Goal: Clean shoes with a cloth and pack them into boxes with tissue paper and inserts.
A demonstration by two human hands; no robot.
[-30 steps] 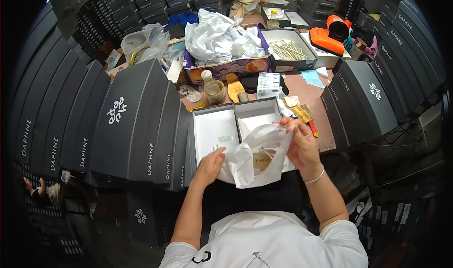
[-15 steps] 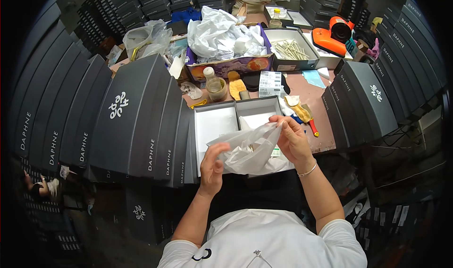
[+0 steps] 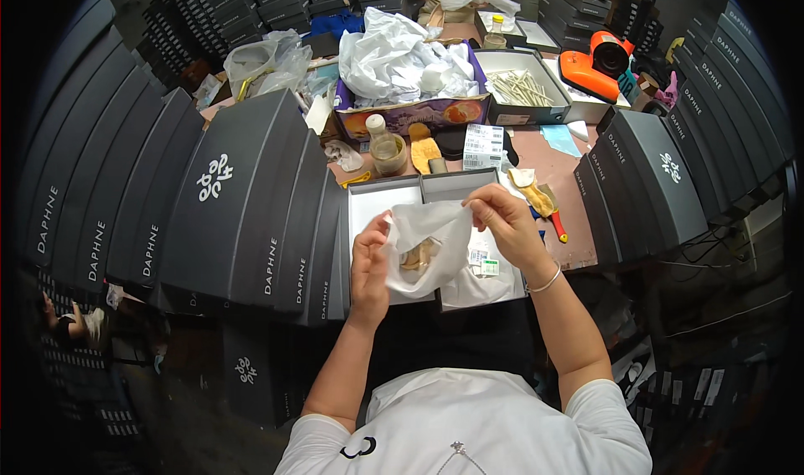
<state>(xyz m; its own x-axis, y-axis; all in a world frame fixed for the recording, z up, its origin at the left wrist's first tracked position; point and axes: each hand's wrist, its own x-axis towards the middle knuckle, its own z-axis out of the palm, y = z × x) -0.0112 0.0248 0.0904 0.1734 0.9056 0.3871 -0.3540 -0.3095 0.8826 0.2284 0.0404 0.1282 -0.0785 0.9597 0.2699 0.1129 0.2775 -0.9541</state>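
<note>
Dark boxes [image 3: 226, 199] flank the table [image 3: 576, 231]; both hands [image 3: 367, 267] [image 3: 509, 224] pinch a white bag [image 3: 431, 221] by its rim; tan item [image 3: 415, 257] inside.

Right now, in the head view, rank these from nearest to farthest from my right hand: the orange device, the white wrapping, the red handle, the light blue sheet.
1. White wrapping: pinched by your right hand, on its left.
2. Red handle: just right of the hand.
3. Light blue sheet: ahead, to the right.
4. Orange device: farthest ahead, to the right.
</note>
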